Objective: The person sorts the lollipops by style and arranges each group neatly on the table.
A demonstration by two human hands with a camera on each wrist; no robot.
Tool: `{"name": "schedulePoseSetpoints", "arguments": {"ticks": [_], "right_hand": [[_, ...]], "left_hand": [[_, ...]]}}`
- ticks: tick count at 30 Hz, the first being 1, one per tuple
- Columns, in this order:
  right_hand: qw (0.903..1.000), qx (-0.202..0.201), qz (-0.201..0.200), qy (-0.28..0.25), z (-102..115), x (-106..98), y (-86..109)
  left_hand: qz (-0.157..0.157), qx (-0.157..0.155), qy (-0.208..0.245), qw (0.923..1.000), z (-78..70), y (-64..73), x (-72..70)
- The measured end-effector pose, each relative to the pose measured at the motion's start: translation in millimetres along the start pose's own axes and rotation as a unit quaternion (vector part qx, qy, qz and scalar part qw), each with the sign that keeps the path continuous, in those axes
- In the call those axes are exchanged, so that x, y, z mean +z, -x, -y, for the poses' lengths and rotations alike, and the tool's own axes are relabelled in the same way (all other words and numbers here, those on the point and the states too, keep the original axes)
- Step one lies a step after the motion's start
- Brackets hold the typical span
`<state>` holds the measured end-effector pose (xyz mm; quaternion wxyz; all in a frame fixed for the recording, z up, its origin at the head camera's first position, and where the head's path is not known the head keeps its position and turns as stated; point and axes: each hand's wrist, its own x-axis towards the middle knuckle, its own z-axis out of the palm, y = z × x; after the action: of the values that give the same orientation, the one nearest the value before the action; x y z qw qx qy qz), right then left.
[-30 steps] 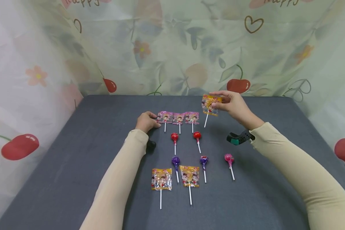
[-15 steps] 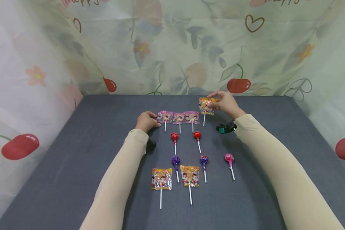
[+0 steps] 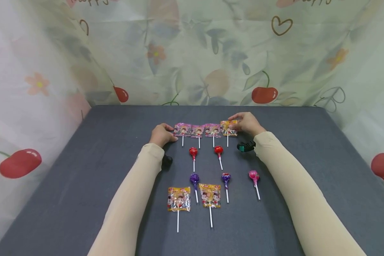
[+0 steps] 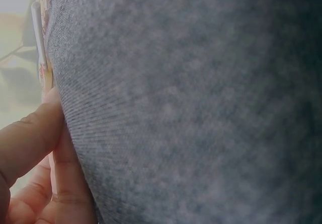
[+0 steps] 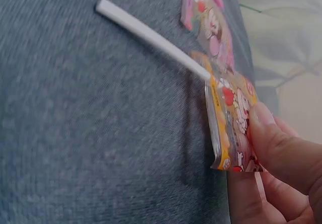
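My right hand (image 3: 248, 123) pinches a flat lollipop in a yellow wrapper (image 3: 228, 128) between thumb and fingers, at the right end of the back row. Its white stick (image 5: 151, 38) points toward me. In the right wrist view the wrapper's near edge stands tilted a little above the cloth. Three pink-wrapped flat lollipops lie side by side to its left; the closest is the right pink lollipop (image 3: 213, 130). At the row's other end, my left hand (image 3: 161, 135) holds the left edge of the leftmost pink lollipop (image 3: 182, 130) with thumb and fingers.
Nearer me lie two red ball lollipops (image 3: 193, 152), two purple ball lollipops (image 3: 194, 178) and a pink ball lollipop (image 3: 254, 175). Two more yellow-wrapped flat lollipops (image 3: 179, 199) are in front. A dark grey cloth (image 3: 92, 185) covers the table; a patterned curtain (image 3: 195, 53) hangs behind.
My right hand has brought the yellow-wrapped lollipop down and left, from above the table to beside the right pink one. The left hand stays in place.
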<state>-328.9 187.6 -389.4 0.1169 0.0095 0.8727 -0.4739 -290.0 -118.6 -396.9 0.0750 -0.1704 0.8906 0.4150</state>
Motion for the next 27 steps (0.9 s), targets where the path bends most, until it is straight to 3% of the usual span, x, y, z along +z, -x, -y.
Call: {"name": "schedulePoseSetpoints", "arguments": {"ticks": [5, 16, 27], "right_hand": [[0.9998, -0.002, 0.008, 0.016, -1.5, 0.1, 0.8], [0.9943, -0.029, 0.002, 0.102, -2.9, -0.6, -0.1], [0.9920, -0.031, -0.006, 0.122, -4.9, -0.1, -3.8]], "left_hand": [[0.002, -0.001, 0.002, 1.0000, 0.4, -1.8, 0.3], [0.004, -0.007, -0.004, 1.0000, -1.5, 1.4, 0.2], [0.003, -0.003, -0.002, 1.0000, 0.3, 0.0, -0.1]]}}
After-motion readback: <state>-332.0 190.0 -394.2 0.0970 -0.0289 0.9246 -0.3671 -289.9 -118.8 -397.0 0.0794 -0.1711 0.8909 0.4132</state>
